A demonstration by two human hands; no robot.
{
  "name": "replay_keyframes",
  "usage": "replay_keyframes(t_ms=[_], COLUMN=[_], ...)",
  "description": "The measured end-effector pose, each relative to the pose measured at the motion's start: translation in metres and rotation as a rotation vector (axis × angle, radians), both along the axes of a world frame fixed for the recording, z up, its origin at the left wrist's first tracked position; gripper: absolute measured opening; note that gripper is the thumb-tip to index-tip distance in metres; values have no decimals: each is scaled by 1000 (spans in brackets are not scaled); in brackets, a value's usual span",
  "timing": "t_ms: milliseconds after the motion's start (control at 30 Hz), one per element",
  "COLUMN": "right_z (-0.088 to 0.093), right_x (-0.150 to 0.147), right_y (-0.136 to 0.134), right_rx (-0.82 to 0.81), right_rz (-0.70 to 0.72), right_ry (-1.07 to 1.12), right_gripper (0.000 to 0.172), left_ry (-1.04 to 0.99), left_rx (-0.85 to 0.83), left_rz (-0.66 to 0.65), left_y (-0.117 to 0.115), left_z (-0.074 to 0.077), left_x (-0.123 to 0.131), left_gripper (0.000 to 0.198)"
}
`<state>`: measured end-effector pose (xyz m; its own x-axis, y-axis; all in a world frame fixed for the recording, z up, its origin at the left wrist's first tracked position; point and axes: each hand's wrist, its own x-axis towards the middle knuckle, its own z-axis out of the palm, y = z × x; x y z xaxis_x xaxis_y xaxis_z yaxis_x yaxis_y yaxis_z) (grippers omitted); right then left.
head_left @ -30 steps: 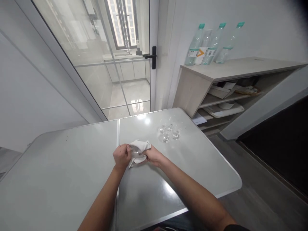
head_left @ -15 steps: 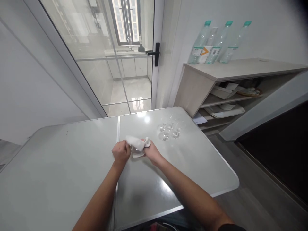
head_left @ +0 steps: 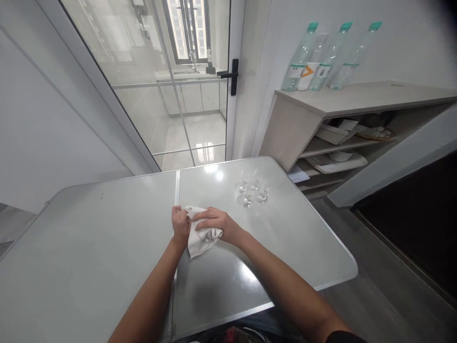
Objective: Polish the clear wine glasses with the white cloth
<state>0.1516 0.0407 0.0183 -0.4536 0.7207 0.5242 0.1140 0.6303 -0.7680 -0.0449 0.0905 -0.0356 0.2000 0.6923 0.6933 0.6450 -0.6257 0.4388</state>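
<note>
My right hand is curled over a white cloth, its fingers pressing the fabric. Beside it, my left hand is closed in a fist at the cloth's left edge. A clear glass showed between the hands a moment ago; the cloth and my fingers now hide it, with my left fist around its end. Both hands are just above the table, near the seam between its two panels. Farther off to the right, several clear stemmed glasses stand close together.
The pale table has a metal-edged seam. Beyond it is a glass door with a black handle. To the right, a wooden shelf unit carries several plastic bottles on top and papers and trays inside.
My right hand has turned over, so its back and fingers now lie on top of the cloth. The cloth hangs lower and covers the glass. My left fist has tilted more upright.
</note>
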Motion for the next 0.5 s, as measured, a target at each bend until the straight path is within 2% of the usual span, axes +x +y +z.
replay_keyframes(t_ms=[33,100,167,200,233,300,400,500], right_z=[-2,-8,-14,-16,-17,-15,-6,5], right_x=[-4,-14,-21,-23,-23,-18,-7,1], right_y=[-1,-3,-3,-2,-1,1,2,-1], right_rx=[-119,-460,-822,-942,-987,-869,-489,-206], right_rz=[-76,-207,-202,-169,-147,-183,-263,-183], right_ry=[63,216,354,396,412,364,237,221], right_gripper=[15,26,37,41,43,40,29,24], left_ry=[-9,-2,29,47,62,86,115,53], left_rx=[23,73,109,108,90,43,-18,-102], left_rz=[54,128,168,173,168,144,91,108], left_y=[0,-1,-2,-2,-2,-4,-6,-8], left_z=[0,1,4,5,6,7,8,7], left_x=[0,0,1,1,1,3,7,11], left_gripper=[34,32,29,28,27,23,18,23])
